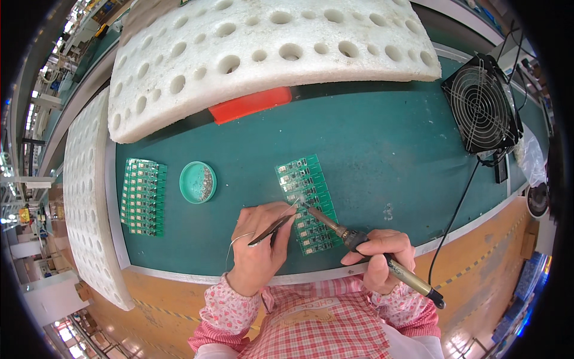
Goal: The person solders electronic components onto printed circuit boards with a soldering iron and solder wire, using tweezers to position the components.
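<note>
A green panel of several small circuit boards [307,230] lies on the green mat in front of me. My right hand [385,254] is closed round a soldering iron [411,279], its tip down on the middle of the panel with a faint wisp of smoke there. Pinched in my left hand [257,251] is a thin solder wire [232,245], its end reaching the iron's tip. That hand also holds a dark slim tool, seemingly tweezers [272,231], slanting across the fingers; its far end is hidden.
Left of the panel stand a round green dish [186,185] with small grey bits and a second circuit board panel [143,197]. Farther back, a red bin [251,105] sits partly under a white foam block [263,39] with round holes. A caged black fan [481,107] stands at right, its cable trailing forward.
</note>
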Action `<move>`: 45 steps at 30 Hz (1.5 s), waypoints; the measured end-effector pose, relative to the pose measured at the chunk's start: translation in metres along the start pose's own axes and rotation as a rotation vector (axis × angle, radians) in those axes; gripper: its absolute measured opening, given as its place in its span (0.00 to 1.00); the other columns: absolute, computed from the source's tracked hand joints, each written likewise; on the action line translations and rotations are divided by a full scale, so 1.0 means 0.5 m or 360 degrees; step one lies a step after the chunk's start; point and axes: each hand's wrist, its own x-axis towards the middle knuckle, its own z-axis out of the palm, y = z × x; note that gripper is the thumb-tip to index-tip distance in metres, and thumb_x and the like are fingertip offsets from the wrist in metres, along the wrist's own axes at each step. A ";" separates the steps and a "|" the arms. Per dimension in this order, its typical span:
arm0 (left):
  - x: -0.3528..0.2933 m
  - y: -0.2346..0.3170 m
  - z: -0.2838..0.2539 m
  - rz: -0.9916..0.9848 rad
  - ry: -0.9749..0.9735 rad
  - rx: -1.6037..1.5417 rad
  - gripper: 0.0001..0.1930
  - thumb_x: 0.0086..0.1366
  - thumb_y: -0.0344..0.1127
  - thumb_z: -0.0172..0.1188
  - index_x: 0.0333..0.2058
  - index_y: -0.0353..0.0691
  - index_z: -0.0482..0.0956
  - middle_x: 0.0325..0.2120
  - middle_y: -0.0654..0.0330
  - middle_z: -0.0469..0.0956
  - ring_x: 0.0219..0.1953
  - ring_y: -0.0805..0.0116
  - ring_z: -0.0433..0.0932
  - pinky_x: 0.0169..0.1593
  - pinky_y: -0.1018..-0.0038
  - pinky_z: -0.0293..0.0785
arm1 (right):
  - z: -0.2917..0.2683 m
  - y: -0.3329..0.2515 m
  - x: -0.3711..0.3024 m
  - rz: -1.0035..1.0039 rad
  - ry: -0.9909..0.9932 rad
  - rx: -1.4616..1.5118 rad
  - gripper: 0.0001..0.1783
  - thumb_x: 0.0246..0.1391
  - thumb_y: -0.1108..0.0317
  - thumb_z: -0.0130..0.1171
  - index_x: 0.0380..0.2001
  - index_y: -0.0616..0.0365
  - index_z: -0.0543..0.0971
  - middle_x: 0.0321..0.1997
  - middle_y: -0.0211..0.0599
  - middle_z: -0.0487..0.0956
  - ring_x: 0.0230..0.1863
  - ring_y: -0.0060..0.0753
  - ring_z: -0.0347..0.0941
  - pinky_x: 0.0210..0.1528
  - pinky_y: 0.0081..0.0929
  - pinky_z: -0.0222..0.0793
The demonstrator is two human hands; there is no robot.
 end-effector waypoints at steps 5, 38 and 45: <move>0.001 0.000 0.001 -0.0003 -0.0009 0.0005 0.11 0.58 0.21 0.66 0.39 0.38 0.82 0.38 0.56 0.83 0.38 0.57 0.80 0.42 0.68 0.74 | -0.003 -0.006 0.007 0.0177 -0.0155 -0.0105 0.06 0.59 0.72 0.60 0.37 0.63 0.78 0.19 0.34 0.82 0.19 0.29 0.80 0.22 0.28 0.75; 0.003 0.005 -0.001 0.0025 -0.0029 0.0027 0.10 0.58 0.22 0.66 0.39 0.38 0.82 0.38 0.57 0.83 0.37 0.56 0.79 0.41 0.67 0.74 | -0.007 -0.011 0.022 -0.0253 -0.0316 -0.0422 0.17 0.40 0.80 0.68 0.37 0.60 0.80 0.17 0.30 0.76 0.15 0.30 0.72 0.18 0.26 0.68; 0.003 0.002 -0.001 0.0025 -0.0032 0.0043 0.09 0.59 0.23 0.66 0.40 0.38 0.81 0.38 0.56 0.83 0.37 0.56 0.80 0.42 0.67 0.73 | -0.014 -0.011 0.009 -0.0203 -0.0404 -0.0651 0.23 0.40 0.80 0.69 0.44 0.58 0.81 0.24 0.32 0.76 0.21 0.30 0.74 0.21 0.26 0.69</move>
